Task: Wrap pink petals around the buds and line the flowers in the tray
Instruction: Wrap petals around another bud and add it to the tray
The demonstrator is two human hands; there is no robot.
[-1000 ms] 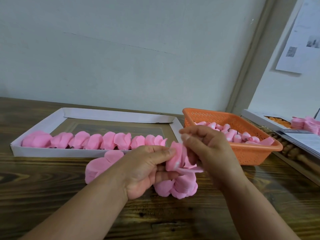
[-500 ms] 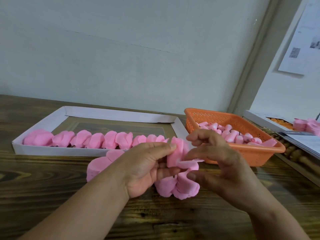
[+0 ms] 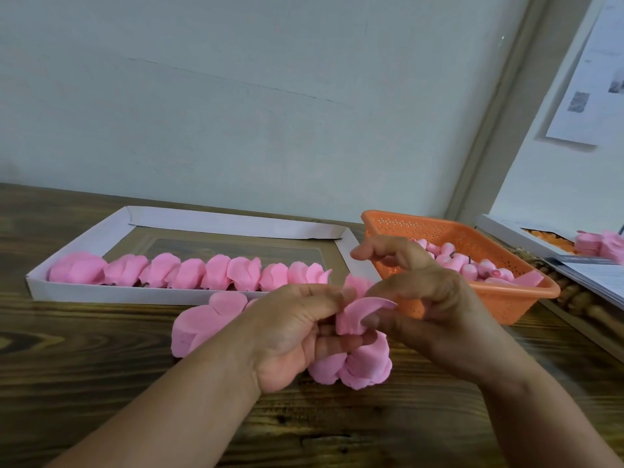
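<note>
My left hand (image 3: 297,332) grips a half-wrapped pink flower (image 3: 354,315) between thumb and fingers, just in front of the tray. My right hand (image 3: 425,309) pinches a loose pink petal (image 3: 371,304) against that flower; its index finger is raised. A stack of loose pink petals (image 3: 202,324) lies on the table behind my left wrist, and more petals (image 3: 358,369) lie under my hands. The white tray (image 3: 135,293) holds a row of several finished pink flowers (image 3: 189,273) along its front wall. The bud inside the held flower is hidden.
An orange perforated basket (image 3: 506,298) with several pink buds (image 3: 469,268) stands to the right of the tray. At the far right are a white box with orange pieces (image 3: 543,236), more pink petals (image 3: 604,244) and papers (image 3: 594,271). A wall runs behind the wooden table (image 3: 101,383).
My right hand has come lower and curled a petal round the flower that my left hand keeps holding. The camera view has tilted slightly.
</note>
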